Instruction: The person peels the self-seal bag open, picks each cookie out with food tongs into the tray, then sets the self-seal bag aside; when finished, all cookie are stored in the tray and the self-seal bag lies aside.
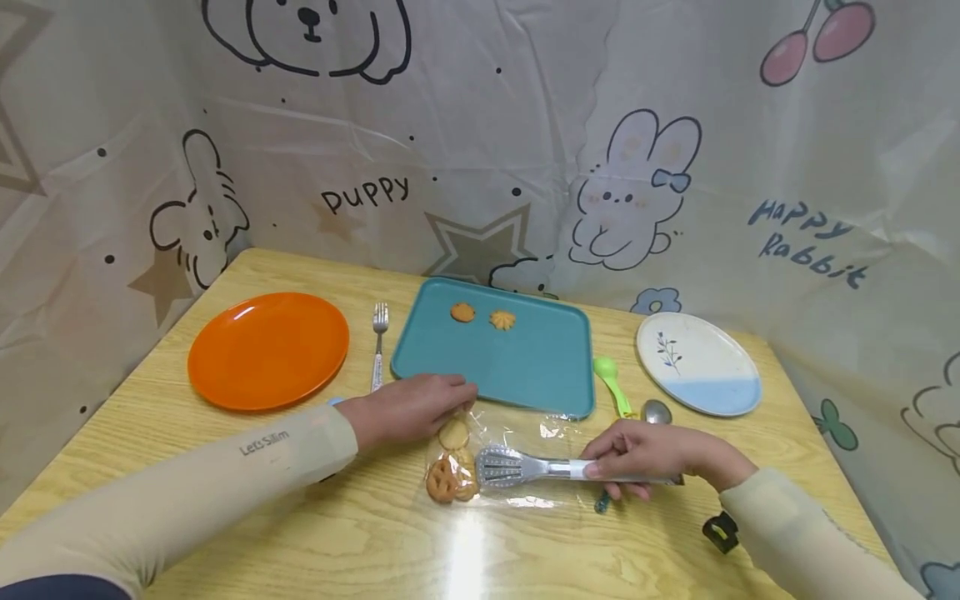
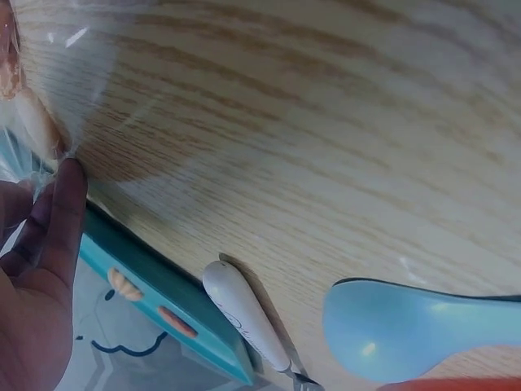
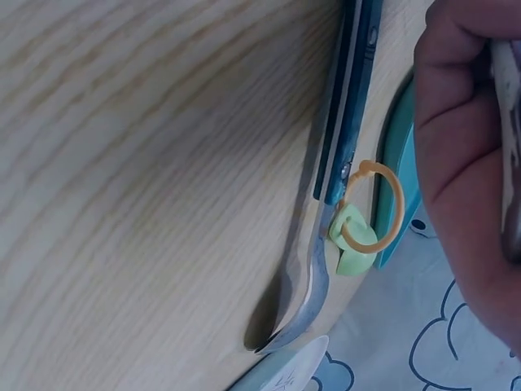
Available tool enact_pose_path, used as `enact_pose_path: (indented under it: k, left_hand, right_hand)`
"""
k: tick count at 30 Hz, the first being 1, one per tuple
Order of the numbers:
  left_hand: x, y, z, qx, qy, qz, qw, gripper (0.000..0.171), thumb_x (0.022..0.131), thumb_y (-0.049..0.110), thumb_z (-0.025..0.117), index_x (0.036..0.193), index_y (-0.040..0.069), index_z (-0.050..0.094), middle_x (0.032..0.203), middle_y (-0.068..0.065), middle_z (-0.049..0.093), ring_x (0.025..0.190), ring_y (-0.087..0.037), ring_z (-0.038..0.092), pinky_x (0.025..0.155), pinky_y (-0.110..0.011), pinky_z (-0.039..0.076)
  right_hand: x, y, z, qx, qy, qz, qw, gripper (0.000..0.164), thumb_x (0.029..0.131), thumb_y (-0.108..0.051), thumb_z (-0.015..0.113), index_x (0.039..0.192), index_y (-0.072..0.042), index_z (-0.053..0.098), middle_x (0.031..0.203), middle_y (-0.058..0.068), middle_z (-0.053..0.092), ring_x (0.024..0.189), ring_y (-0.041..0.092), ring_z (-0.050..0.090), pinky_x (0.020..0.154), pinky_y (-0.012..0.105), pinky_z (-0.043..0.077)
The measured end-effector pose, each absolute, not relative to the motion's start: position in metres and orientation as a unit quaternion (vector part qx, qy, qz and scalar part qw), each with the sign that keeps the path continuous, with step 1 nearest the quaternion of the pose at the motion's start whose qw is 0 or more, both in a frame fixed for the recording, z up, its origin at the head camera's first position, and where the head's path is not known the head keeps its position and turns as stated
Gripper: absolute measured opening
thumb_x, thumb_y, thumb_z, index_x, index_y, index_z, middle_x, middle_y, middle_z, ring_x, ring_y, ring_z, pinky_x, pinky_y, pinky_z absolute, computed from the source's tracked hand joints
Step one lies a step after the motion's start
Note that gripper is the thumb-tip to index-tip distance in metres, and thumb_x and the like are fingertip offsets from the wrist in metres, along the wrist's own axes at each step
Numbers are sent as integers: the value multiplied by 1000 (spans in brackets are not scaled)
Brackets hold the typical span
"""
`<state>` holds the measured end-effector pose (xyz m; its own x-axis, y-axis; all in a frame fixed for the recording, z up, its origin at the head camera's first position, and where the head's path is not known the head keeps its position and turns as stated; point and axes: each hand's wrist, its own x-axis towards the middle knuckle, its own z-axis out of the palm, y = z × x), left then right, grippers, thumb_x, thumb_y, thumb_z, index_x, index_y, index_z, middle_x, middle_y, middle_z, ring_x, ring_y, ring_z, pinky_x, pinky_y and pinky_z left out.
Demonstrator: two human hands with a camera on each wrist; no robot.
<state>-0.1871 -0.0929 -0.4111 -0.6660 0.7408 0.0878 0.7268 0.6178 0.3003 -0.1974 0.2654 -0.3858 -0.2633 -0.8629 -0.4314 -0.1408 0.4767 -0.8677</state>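
Note:
My left hand [image 1: 416, 406] pinches the upper left edge of a clear plastic bag [image 1: 536, 502] on the wooden table. Several cookies lie at the bag's left end, among them a pretzel-shaped cookie [image 1: 442, 481] and a round cookie [image 1: 453, 434]. With my right hand [image 1: 651, 457] I grip metal food tongs [image 1: 553, 468] by the handle. Their slotted head points left and overlaps the bag beside the cookies. Just behind the bag is a teal tray [image 1: 495, 367], bearing a round cookie [image 1: 462, 312] and a fluted cookie [image 1: 502, 319] near its far edge.
An orange plate [image 1: 268, 350] and a fork [image 1: 378, 342] are left of the tray; a light blue spoon [image 2: 391, 326] lies nearby. To the right are a green spoon [image 1: 611, 383], a teal-handled metal spoon [image 3: 350, 106] and a white-and-blue plate [image 1: 701, 367]. A fabric backdrop hangs behind.

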Motion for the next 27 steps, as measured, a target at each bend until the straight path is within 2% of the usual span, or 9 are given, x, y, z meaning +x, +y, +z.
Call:
enact_pose_path:
  k: [3, 7, 9, 11, 17, 19, 20, 27]
  left_hand:
    - [-187, -92, -410, 412, 898, 154, 24, 6, 101, 16, 50, 98, 14, 55, 87, 4, 55, 75, -9, 52, 68, -23, 48]
    - [-188, -92, -411, 412, 898, 150, 28, 5, 101, 16, 50, 99, 15, 55, 87, 5, 55, 75, -8, 52, 68, -22, 48]
    - [-188, -91, -411, 412, 899, 148, 29, 5, 101, 16, 51, 98, 15, 54, 86, 5, 54, 75, -8, 52, 67, -21, 47]
    - [-188, -91, -411, 412, 899, 146, 29, 4, 100, 15, 52, 98, 16, 54, 85, 6, 54, 74, -8, 51, 67, -21, 46]
    - [-189, -91, -411, 416, 898, 141, 28, 6, 97, 11, 56, 98, 17, 55, 87, 5, 55, 75, -8, 52, 68, -21, 48]
    - [-189, -91, -411, 416, 898, 139, 30, 6, 97, 11, 56, 99, 17, 55, 87, 5, 55, 75, -7, 52, 68, -20, 48]
    - [-189, -91, -411, 416, 898, 138, 31, 6, 97, 11, 56, 99, 17, 55, 87, 6, 56, 75, -7, 52, 68, -20, 48]
    - [-189, -91, -410, 419, 898, 135, 28, 5, 98, 12, 55, 100, 17, 55, 87, 6, 56, 75, -7, 52, 67, -20, 48]
  right_hand:
    - [-197, 265, -385, -348, 706, -364, 498, 27, 103, -19, 47, 104, 1, 65, 75, 36, 56, 46, 47, 40, 35, 36, 34]
    - [-196, 262, -384, -345, 710, -353, 502, 27, 102, -21, 49, 101, 1, 65, 76, 37, 57, 41, 34, 44, 36, 32, 37]
    - [-196, 260, -384, -351, 706, -353, 504, 27, 101, -20, 49, 100, 2, 65, 75, 36, 57, 41, 33, 44, 36, 34, 38]
    - [-196, 258, -384, -360, 698, -355, 507, 27, 101, -20, 49, 99, 2, 64, 74, 37, 57, 42, 39, 43, 35, 37, 39]
    - [-196, 253, -389, -369, 688, -367, 506, 25, 101, -17, 50, 99, 3, 64, 73, 35, 58, 41, 44, 42, 35, 38, 38]
    - [-195, 253, -390, -371, 685, -376, 503, 25, 101, -16, 50, 98, 4, 64, 72, 35, 57, 40, 45, 42, 34, 41, 37]
    - [-196, 253, -389, -375, 680, -383, 501, 25, 101, -14, 49, 97, 5, 64, 71, 35, 56, 42, 50, 40, 34, 44, 35]
    - [-195, 254, -388, -375, 678, -392, 496, 24, 101, -13, 48, 98, 6, 64, 70, 36, 55, 42, 48, 39, 34, 43, 35]
